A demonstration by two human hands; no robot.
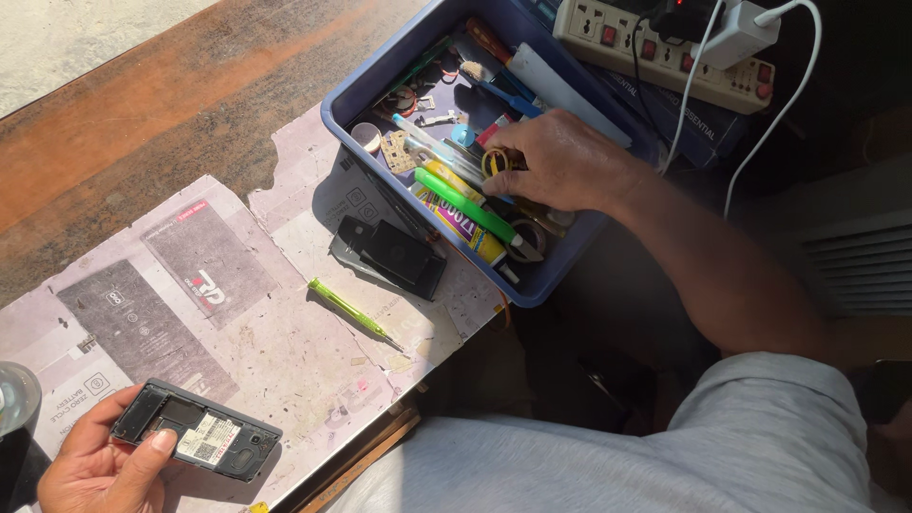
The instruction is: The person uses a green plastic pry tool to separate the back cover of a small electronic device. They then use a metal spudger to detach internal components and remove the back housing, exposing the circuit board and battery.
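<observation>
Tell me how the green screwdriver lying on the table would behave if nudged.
The green screwdriver looks slim and round-bodied, so it would probably roll. It seems light and stiff. It lies near the table's edge, so a push might send it off.

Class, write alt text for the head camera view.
A person's left hand holds an opened phone over a worn table, while the right hand reaches into a blue tray of tools. A green screwdriver lies between.

Green screwdriver [350, 312] lay on the worn wooden table [142, 104], black plastic cover [391, 255] sat just beside the tray, white power strip [665, 49] rested at the top edge with a white cable [788, 100] plugged in, flattened printed packaging [204, 261] was stuck across the tabletop.
</observation>
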